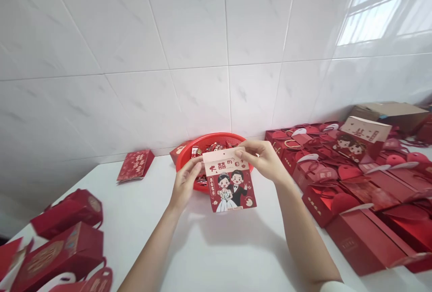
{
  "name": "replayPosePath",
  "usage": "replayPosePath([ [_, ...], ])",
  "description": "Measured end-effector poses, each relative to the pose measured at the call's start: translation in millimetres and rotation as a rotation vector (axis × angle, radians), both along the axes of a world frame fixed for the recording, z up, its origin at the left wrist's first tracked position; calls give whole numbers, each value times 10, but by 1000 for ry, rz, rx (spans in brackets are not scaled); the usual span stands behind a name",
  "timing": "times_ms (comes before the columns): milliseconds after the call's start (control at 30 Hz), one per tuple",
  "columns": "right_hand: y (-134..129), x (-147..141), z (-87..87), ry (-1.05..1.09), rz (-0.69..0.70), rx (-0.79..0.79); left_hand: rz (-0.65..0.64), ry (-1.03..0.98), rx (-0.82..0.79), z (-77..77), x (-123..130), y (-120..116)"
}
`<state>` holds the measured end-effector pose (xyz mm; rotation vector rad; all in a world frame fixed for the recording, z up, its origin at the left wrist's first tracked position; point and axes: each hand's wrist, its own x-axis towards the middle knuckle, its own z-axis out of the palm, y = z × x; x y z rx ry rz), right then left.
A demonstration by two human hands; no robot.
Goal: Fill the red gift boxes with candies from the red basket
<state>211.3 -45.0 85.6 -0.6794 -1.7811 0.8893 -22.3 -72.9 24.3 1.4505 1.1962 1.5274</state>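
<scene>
A red and cream paper bag (232, 186) printed with a cartoon couple hangs upright between my two hands, above the white table. My left hand (185, 181) pinches its upper left edge. At the upper right corner, my right hand (261, 160) grips the cream top between thumb and fingers. Behind the bag stands a red plastic basket (181, 157) with small wrapped items in it, partly hidden by the bag and my hands.
Many red gift boxes (367, 233) crowd the right side, with a printed bag (361, 141) on top and a cardboard box (391, 112) behind. More red boxes (60, 256) lie at the left. A red packet (135, 165) sits near the tiled wall.
</scene>
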Motion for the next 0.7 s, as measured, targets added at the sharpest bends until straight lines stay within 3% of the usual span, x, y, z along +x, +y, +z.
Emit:
replayPosePath([
  [100, 39, 140, -3, 141, -92, -15, -12, 203, -32, -184, -8, 143],
  [200, 112, 321, 49, 245, -298, 25, 7, 481, 29, -306, 0, 197],
  [333, 336, 669, 328, 246, -630, 195, 22, 721, 92, -353, 46, 168],
  [533, 700, 1381, 979, -55, -1105, 292, 92, 918, 128, -347, 86, 131],
  [600, 738, 1618, 1079, -183, -1219, 263, 98, 941, 140, -346, 85, 129],
  [700, 720, 1938, 1022, -381, -1335, 161, 107, 956, 146, -348, 87, 127],
])
